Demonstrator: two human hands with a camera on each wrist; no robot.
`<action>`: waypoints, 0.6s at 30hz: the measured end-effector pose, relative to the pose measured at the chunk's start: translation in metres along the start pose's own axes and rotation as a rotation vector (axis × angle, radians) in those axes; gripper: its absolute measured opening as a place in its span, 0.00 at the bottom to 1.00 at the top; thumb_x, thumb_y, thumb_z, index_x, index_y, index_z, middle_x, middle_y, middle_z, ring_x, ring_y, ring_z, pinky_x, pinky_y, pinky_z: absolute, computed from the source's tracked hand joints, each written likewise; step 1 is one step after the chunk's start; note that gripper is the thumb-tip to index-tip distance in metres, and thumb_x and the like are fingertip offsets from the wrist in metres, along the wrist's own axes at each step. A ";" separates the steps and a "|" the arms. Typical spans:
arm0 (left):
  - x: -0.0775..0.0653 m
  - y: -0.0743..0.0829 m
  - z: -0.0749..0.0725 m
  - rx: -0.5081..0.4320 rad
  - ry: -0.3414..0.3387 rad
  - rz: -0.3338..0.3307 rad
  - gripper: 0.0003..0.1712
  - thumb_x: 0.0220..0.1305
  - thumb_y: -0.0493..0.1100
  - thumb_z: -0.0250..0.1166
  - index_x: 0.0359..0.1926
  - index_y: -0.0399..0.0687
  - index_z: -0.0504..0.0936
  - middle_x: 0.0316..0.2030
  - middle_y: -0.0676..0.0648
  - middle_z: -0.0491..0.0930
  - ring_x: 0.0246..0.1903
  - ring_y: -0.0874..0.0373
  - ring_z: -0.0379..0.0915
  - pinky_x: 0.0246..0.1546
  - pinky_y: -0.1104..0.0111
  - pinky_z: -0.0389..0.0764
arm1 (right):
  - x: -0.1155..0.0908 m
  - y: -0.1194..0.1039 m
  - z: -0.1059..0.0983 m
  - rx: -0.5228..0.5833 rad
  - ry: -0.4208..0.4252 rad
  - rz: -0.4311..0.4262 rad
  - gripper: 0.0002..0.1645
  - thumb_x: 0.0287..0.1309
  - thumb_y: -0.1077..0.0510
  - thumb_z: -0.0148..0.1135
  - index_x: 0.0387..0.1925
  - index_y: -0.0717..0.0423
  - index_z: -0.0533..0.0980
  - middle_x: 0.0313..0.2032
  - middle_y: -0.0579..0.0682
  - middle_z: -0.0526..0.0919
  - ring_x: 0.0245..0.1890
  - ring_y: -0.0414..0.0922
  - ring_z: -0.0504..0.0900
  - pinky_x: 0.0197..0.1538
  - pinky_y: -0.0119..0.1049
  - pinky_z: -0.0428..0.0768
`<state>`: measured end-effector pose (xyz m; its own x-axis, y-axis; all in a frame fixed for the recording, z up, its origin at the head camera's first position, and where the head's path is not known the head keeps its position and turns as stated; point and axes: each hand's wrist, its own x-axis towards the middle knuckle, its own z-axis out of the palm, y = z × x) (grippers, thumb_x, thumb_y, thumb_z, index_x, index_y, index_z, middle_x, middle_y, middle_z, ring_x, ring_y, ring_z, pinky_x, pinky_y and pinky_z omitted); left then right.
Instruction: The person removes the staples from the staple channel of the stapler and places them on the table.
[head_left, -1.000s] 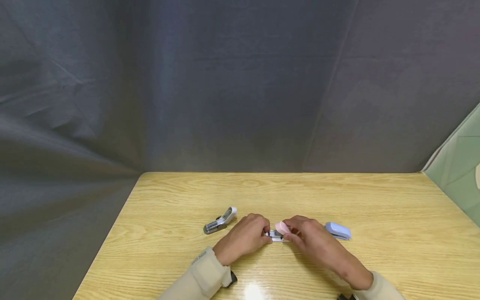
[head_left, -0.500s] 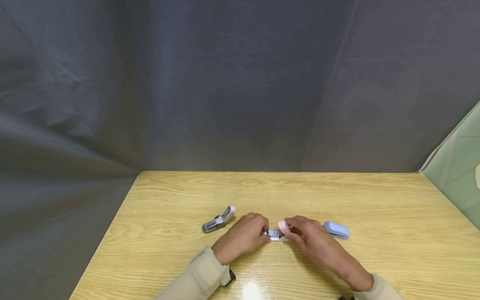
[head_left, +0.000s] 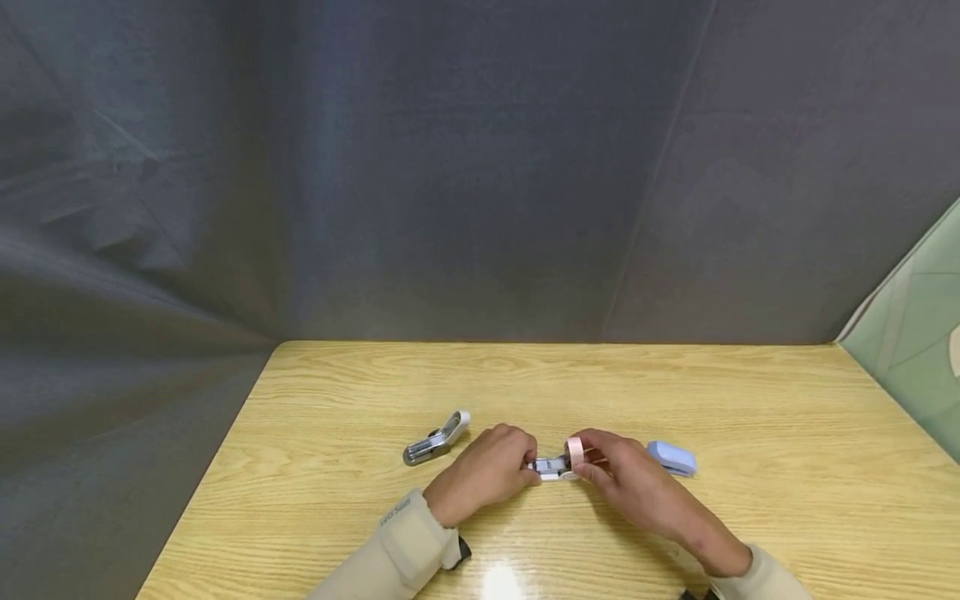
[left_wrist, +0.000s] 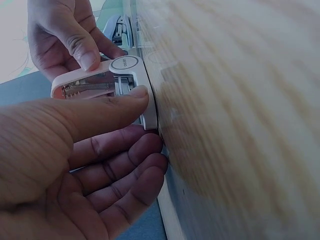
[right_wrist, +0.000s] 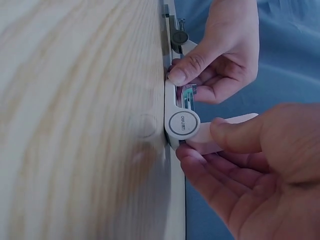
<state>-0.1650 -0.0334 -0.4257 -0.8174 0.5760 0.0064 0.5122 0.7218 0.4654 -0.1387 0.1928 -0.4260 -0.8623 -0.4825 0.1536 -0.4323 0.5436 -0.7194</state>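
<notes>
A pink-and-white stapler (head_left: 551, 467) lies on the table between both hands, its top swung up from the base. My left hand (head_left: 491, 471) pinches the front end of the white base; in the left wrist view the thumb (left_wrist: 117, 107) lies along it. With thumb and fingers my right hand (head_left: 626, 479) holds the raised pink cover (head_left: 575, 451), which stands roughly upright. The round hinge cap (right_wrist: 183, 123) faces the right wrist camera, and a spring (left_wrist: 97, 86) shows under the cover. Part of the base is hidden behind the left fingers.
A grey stapler (head_left: 437, 439) with its white-tipped top raised lies left of the left hand. Just beyond the right hand sits a blue stapler (head_left: 672, 458). A dark curtain (head_left: 465, 183) hangs behind the wooden table (head_left: 360, 383).
My right hand has swung the pink cover further back, toward the right, so more of the stapler's metal inside shows. The left hand keeps its hold on the base.
</notes>
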 end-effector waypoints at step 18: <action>0.001 -0.002 0.001 -0.002 0.008 0.027 0.16 0.60 0.42 0.77 0.22 0.54 0.78 0.21 0.59 0.72 0.20 0.66 0.62 0.23 0.73 0.67 | -0.006 0.005 -0.007 0.154 -0.014 0.035 0.08 0.69 0.66 0.63 0.48 0.60 0.78 0.45 0.54 0.84 0.41 0.44 0.84 0.39 0.35 0.83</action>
<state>-0.1665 -0.0337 -0.4273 -0.8051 0.5925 0.0259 0.5339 0.7050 0.4668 -0.1372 0.2034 -0.4264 -0.8722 -0.4747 0.1180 -0.3554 0.4492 -0.8197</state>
